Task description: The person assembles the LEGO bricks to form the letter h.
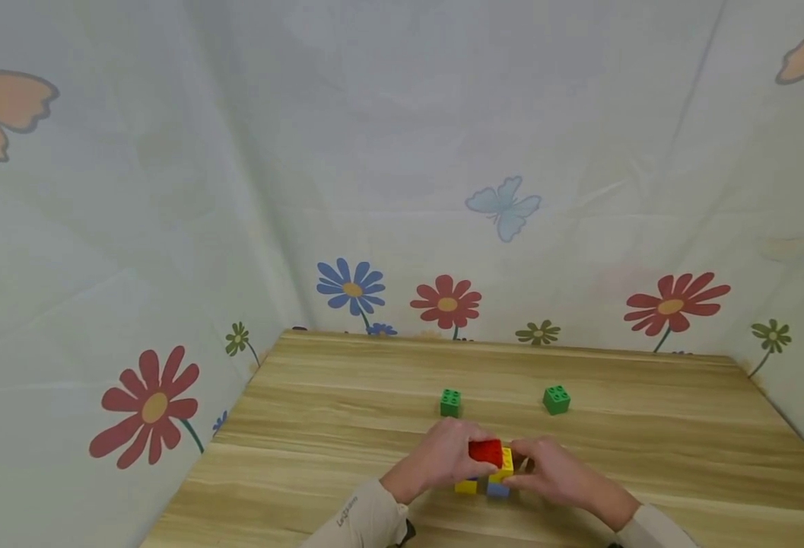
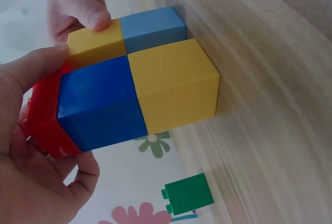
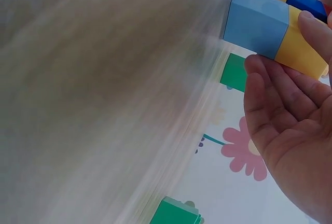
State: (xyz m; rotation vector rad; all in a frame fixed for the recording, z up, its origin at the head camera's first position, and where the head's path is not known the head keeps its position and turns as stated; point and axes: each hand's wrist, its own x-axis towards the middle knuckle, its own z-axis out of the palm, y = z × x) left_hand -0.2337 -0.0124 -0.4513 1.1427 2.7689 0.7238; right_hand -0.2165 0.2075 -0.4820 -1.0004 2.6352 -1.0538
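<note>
My left hand [image 1: 445,452] grips a red building brick [image 1: 486,452] at the top of two short stacks. In the left wrist view, the nearer stack has a dark blue brick [image 2: 101,102] above a yellow brick [image 2: 175,85]. Beside it, another yellow brick [image 2: 96,42] sits on a light blue brick [image 2: 153,29]. The red brick lies against the dark blue one; its seating on the farther stack is hidden by fingers. My right hand [image 3: 290,110] holds the upper yellow brick between thumb and fingers. Both lower bricks stand on the table.
Two green bricks stand farther back on the wooden table [image 1: 333,403]: one green brick [image 1: 450,403] beyond my left hand, another green brick [image 1: 556,399] beyond my right. A flower-printed cloth [image 1: 402,152] hangs behind the table's back edge and along its left side.
</note>
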